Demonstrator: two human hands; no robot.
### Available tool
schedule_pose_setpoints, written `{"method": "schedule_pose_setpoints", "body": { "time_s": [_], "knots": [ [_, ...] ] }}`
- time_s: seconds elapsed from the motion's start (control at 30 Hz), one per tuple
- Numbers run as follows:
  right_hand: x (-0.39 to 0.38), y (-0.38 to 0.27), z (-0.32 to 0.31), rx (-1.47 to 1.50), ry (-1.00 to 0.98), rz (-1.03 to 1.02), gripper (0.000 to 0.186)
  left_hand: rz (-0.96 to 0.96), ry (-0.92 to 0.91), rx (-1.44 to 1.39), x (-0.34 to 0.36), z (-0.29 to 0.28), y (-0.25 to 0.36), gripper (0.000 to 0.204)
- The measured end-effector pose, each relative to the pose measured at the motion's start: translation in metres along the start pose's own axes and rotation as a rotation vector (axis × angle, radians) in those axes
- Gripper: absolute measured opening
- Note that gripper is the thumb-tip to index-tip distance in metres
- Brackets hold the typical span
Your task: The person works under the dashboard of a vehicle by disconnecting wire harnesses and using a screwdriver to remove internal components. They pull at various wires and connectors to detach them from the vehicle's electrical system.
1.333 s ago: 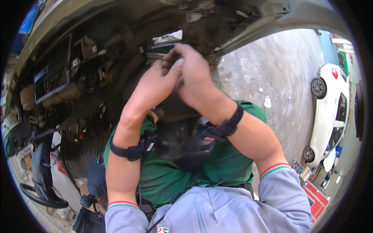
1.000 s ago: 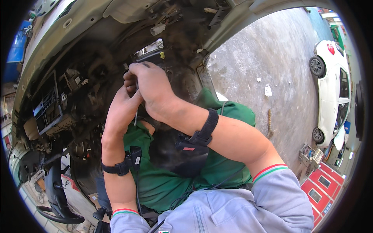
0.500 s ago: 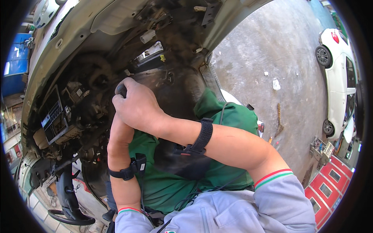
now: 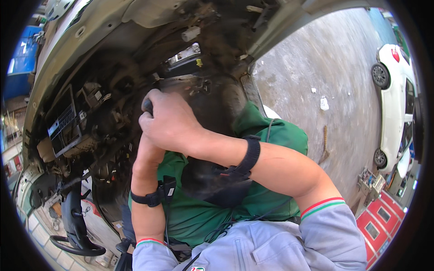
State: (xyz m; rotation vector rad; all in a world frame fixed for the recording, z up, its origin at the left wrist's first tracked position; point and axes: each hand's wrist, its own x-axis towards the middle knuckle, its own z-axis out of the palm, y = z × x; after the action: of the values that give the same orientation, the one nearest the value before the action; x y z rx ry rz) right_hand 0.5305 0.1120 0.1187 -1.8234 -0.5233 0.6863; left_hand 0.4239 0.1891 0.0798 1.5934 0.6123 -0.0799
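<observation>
Dark tool handle (image 4: 148,106) clenched in the right hand (image 4: 169,122), up against the stripped car dashboard (image 4: 95,122).

The handle shows only as a dark rounded end at the 10 o'clock edge of the right fist, just below the bare metal and wiring behind the dashboard. The left hand is hidden behind the right one, so its grip cannot be told; only its forearm and black wristband (image 4: 153,195) show, at 6 o'clock from the fist. I judge the working step to be in hand: the tool is pressed into the cavity. The next move likely calls for a firm, steady turn or push without slipping among the loose wires. A steering wheel (image 4: 74,235) sits at 7 o'clock, a white car (image 4: 393,104) at 3 o'clock.
</observation>
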Motion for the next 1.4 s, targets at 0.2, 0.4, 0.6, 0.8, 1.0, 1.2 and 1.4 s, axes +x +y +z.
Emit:
{"method": "schedule_pose_setpoints", "body": {
  "time_s": [0.2, 0.4, 0.6, 0.8, 1.0, 1.2, 1.4],
  "knots": [
    [0.012, 0.001, -0.011, -0.049, -0.124, 0.004, 0.025, 0.155, -0.081, 0.728, 0.013, 0.011, 0.01, 0.032],
    [0.03, 0.0, -0.003, 0.302, -0.15, 0.082, 0.03, -0.069, 0.17, -0.377, 0.013, 0.014, 0.044, 0.016],
    [0.054, -0.008, 0.024, 0.377, -0.128, 0.144, 0.032, -0.276, 0.309, -0.887, 0.007, -0.017, 0.036, 0.013],
    [0.076, -0.008, 0.067, 0.068, -0.157, 0.065, 0.041, -0.266, 0.469, -1.073, -0.004, -0.062, 0.018, 0.009],
    [0.103, -0.001, 0.121, -0.293, -0.147, -0.128, 0.068, -0.307, 0.511, -1.186, -0.007, -0.091, 0.004, 0.009],
    [0.133, 0.002, 0.139, -0.154, -0.329, -0.102, 0.065, -0.344, 0.542, -1.179, -0.002, -0.104, 0.001, 0.009],
    [0.141, -0.011, 0.132, -0.225, -0.438, -0.055, 0.055, -0.398, 0.544, -1.12, 0.005, -0.107, -0.003, 0.009]
  ]
}}
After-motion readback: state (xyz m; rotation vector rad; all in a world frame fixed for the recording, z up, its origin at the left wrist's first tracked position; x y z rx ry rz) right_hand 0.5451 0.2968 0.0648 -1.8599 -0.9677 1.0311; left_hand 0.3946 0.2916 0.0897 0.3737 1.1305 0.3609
